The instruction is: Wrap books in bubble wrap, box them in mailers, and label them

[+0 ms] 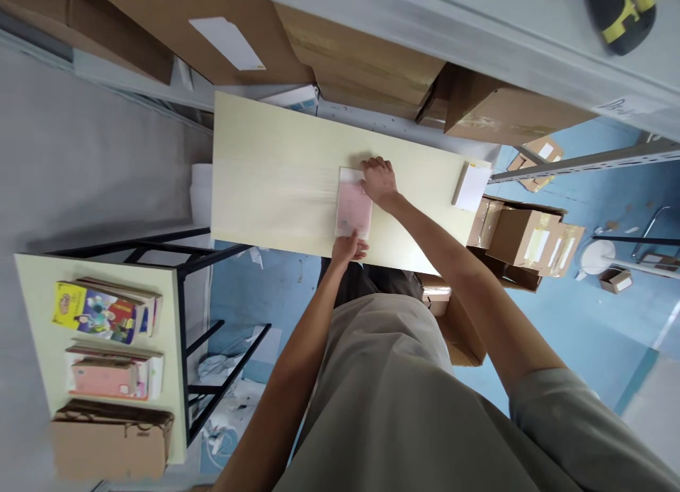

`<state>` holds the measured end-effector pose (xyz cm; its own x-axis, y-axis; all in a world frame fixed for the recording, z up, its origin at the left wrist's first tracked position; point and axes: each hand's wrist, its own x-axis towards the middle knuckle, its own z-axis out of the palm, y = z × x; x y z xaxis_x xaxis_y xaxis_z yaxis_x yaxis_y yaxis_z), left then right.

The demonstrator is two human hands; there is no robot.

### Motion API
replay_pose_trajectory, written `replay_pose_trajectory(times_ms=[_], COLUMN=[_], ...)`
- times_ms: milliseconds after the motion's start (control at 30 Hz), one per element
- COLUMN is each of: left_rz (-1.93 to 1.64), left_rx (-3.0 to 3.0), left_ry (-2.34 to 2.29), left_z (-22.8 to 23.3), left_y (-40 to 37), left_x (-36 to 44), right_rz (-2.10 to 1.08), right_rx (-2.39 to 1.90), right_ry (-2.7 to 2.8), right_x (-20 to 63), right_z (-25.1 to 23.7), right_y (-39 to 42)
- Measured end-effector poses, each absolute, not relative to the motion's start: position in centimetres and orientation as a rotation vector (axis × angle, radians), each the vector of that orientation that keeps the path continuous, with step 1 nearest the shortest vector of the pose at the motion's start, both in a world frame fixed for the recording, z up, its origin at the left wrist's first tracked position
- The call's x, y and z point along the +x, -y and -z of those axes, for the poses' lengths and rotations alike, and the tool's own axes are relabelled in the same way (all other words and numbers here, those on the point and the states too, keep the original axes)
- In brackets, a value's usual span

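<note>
A flat pink book in a clear wrapper point(353, 210) lies on the pale wooden table point(265, 187) near its front edge. My left hand point(348, 248) presses on the near end of the book, fingers flat on it. My right hand point(378, 181) rests on its far right corner, fingers curled over the wrapper's edge. Both arms reach out from my grey shirt.
A white card or packet point(470, 187) lies at the table's right end. Cardboard boxes point(372, 60) line the shelf behind it, with more boxes point(523, 241) on the blue floor at right. A side table point(37, 301) at left holds book stacks point(106, 311) and a brown box point(109, 439).
</note>
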<state>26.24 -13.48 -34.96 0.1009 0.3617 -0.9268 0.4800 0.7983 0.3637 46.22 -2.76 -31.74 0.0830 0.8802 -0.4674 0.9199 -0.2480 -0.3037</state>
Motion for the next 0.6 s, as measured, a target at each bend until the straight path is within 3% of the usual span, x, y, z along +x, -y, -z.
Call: replay_pose_trajectory(times_ms=[167, 367, 600], left_rz=[0.226, -0.249, -0.660], left_rx=[0.869, 1.208, 1.553], left_ry=[-1.385, -1.107, -0.623], left_z=[31.2, 24.8, 12.6], left_y=[11.8, 6.5, -1.5], left_x=[25.3, 30.0, 42.5], right_rz=[0.788, 0.527, -0.099], right_rx=[2.447, 2.592, 2.940], right_ry=[-2.038, -2.241, -2.189], right_x=[45.9, 49.4, 57.4], right_z=[27.7, 19.0, 7.0], right_y=[7.3, 12.2, 10.0])
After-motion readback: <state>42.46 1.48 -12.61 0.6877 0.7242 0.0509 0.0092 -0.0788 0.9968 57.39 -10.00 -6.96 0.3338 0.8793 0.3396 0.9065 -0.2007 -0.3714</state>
